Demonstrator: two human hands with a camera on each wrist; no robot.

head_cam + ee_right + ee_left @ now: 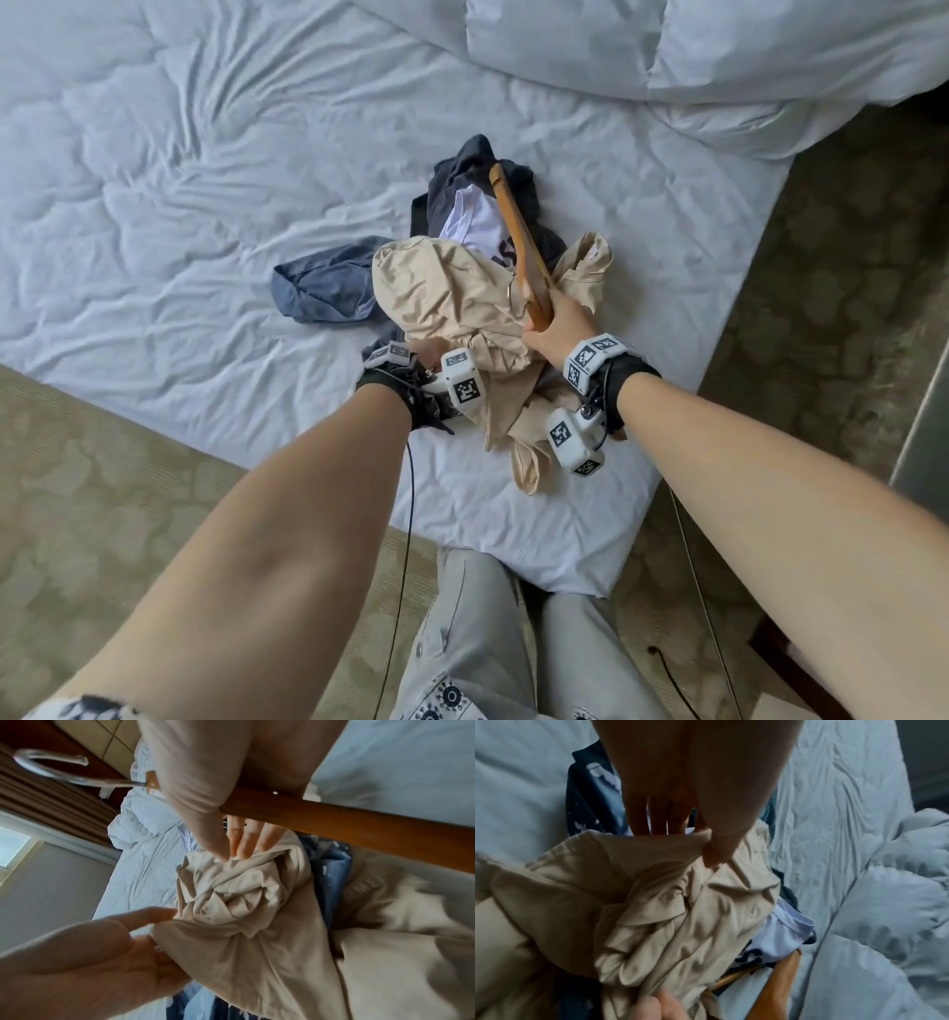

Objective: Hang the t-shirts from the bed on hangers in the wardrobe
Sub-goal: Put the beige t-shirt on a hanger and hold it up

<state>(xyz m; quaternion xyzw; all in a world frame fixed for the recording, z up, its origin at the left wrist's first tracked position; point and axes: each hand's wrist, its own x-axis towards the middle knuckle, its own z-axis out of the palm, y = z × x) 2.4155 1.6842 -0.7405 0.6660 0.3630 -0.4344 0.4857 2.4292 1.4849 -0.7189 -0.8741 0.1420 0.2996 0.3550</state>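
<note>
A crumpled beige t-shirt (452,298) tops a pile on the white bed (179,205). Under it lie a white printed t-shirt (477,221), a dark one (462,164) and a blue one (328,282). My right hand (552,329) grips a wooden hanger (518,231) by one arm, and its fingertips (241,852) pinch the beige t-shirt (244,902). The hanger's metal hook (51,768) sticks out sideways. My left hand (426,352) pinches a fold of the beige t-shirt (667,912) between thumb and fingers (654,821).
A bunched white duvet (719,51) lies at the far right of the bed. Patterned carpet (102,488) surrounds the bed corner where I stand. A furniture edge (919,437) stands at the right. Brown curtains (38,801) show in the right wrist view.
</note>
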